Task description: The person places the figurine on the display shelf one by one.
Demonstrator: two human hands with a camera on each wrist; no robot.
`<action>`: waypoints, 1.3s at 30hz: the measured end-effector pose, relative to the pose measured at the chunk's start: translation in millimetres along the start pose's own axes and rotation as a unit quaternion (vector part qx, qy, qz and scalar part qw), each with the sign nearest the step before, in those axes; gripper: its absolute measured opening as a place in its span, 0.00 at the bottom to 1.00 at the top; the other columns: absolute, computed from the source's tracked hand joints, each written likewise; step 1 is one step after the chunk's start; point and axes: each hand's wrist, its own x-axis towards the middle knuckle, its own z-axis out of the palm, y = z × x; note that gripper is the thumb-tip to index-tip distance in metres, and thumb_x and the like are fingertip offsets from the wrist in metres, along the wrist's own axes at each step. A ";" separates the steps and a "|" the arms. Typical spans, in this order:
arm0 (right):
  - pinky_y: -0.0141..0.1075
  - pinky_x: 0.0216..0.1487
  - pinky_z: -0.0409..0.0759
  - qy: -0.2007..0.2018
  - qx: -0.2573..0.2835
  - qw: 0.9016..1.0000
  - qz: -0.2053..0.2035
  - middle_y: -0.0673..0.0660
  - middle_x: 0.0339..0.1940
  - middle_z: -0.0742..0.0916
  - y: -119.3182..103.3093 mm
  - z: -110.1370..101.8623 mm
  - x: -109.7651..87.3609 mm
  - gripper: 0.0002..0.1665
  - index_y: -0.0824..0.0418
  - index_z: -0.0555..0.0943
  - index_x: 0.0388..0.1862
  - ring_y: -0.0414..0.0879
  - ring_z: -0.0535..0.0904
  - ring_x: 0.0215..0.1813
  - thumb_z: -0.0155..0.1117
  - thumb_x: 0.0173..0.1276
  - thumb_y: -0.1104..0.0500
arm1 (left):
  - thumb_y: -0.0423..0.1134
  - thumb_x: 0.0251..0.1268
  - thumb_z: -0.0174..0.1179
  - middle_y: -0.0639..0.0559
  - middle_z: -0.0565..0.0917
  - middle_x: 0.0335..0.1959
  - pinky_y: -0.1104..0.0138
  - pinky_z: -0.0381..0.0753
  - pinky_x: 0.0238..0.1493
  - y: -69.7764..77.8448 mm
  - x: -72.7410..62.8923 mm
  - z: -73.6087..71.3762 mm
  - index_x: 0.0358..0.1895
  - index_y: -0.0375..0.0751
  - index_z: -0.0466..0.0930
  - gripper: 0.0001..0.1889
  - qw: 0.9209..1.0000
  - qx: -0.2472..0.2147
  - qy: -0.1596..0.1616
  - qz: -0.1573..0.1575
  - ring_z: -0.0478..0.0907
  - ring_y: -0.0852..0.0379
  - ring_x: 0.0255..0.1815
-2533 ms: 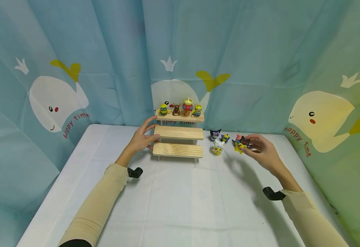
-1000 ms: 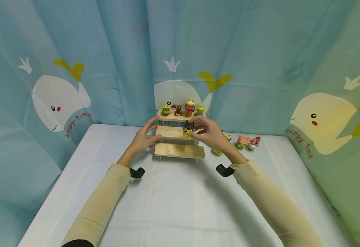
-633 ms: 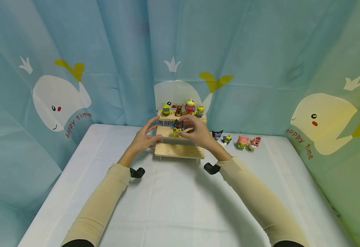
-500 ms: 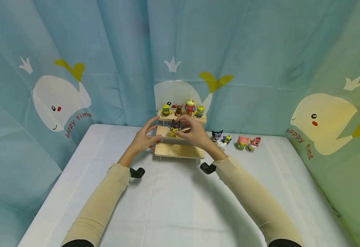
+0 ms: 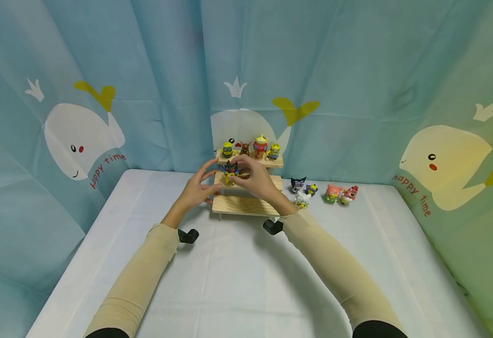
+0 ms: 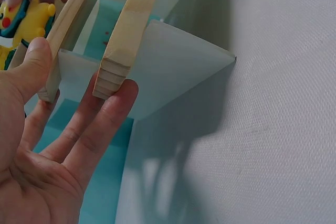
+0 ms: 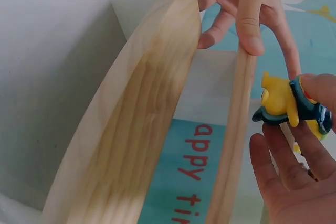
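Observation:
A three-tier wooden display stand stands on the table in the head view. My left hand holds its left end; in the left wrist view the thumb presses the middle board and fingertips touch the lower board. My right hand pinches a small yellow figurine with a dark hood, upright close over the left part of the middle tier. In the right wrist view the figurine sits between thumb and fingers, beside the middle board's edge.
Along the top tier stand several figurines, among them a brown one and a red one with a yellow-green head. Right of the stand, more figurines sit on the white table, including a white one and a pink one. A whale-print curtain hangs behind.
My right hand picked up the hooded figurine from the right-hand group, brought it to the stand and moved it leftward along the middle tier. The left hand keeps its hold on the stand.

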 end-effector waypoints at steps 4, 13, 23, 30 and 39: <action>0.45 0.52 0.87 0.003 -0.005 1.000 -0.004 0.63 0.54 0.86 3.0 2.7 1.7 0.21 0.62 0.78 0.57 0.58 0.86 0.52 0.73 0.68 0.67 | 0.40 0.74 0.64 0.39 0.62 0.80 0.33 0.83 0.32 0.3 0.2 0.0 0.81 0.73 0.53 0.41 1.000 -0.005 -0.002 -0.005 0.89 0.40 0.39; 0.43 0.52 0.86 0.008 -0.038 0.999 -0.007 0.62 0.52 0.87 6.7 3.8 3.3 0.22 0.60 0.78 0.58 0.53 0.87 0.47 0.74 0.68 0.65 | 0.34 0.75 0.63 0.32 0.58 0.80 0.27 0.78 0.37 19.6 -5.2 0.3 0.83 0.62 0.52 0.41 0.999 -0.025 -0.015 -0.014 0.88 0.35 0.39; 0.45 0.51 0.87 0.006 -0.035 0.999 -0.018 0.64 0.52 0.87 6.5 4.3 1.8 0.23 0.62 0.78 0.60 0.55 0.87 0.47 0.74 0.68 0.66 | 0.33 0.75 0.63 0.31 0.58 0.80 0.30 0.81 0.34 28.8 -9.0 1.7 0.84 0.58 0.52 0.41 1.000 -0.021 -0.015 -0.011 0.88 0.37 0.38; 0.45 0.51 0.87 0.003 -0.037 0.999 -0.028 0.65 0.51 0.87 8.7 4.0 0.4 0.23 0.64 0.77 0.60 0.56 0.87 0.47 0.73 0.68 0.67 | 0.34 0.75 0.63 0.31 0.59 0.80 0.28 0.79 0.36 30.9 -9.9 2.8 0.83 0.61 0.52 0.41 0.999 -0.025 -0.014 -0.019 0.87 0.32 0.41; 0.44 0.49 0.88 -0.014 -0.035 0.999 -0.032 0.65 0.52 0.87 7.6 1.3 -0.3 0.24 0.63 0.76 0.61 0.56 0.87 0.48 0.72 0.68 0.69 | 0.34 0.75 0.63 0.34 0.59 0.80 0.27 0.78 0.37 30.8 -10.6 2.4 0.83 0.62 0.52 0.41 0.999 -0.028 -0.014 -0.020 0.87 0.35 0.41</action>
